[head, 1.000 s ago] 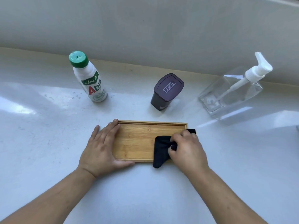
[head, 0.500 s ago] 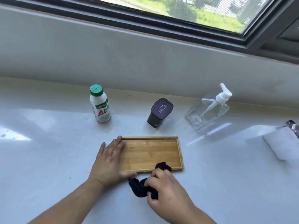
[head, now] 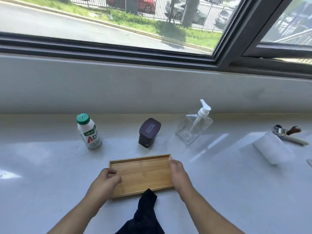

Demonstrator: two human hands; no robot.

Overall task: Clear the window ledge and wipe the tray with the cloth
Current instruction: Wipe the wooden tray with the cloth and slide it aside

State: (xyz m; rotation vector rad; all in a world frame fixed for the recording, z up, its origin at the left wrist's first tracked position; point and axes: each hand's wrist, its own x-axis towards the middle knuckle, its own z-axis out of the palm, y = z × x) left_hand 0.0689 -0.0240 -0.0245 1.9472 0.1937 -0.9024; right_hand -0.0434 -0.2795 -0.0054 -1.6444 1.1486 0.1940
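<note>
The bamboo tray (head: 143,173) lies empty on the white window ledge (head: 42,166), straight in front of me. My left hand (head: 103,184) curls over its left end, thumb on the tray floor. My right hand (head: 179,176) lies along its right edge, fingertips at the far right corner. The dark cloth (head: 145,211) sits crumpled on the ledge between my forearms, its tip touching the tray's near rim; neither hand holds it.
Behind the tray stand a white bottle with a green cap (head: 89,132), a dark brown Hershey's container (head: 148,132) and a clear pump dispenser (head: 194,129). A white roll (head: 273,149) and a brown-handled tool (head: 287,130) lie at the right. The window wall rises behind.
My right hand let go of the cloth, which now lies in front of the tray, and moved to the tray's right edge. My left hand curled onto the left end.
</note>
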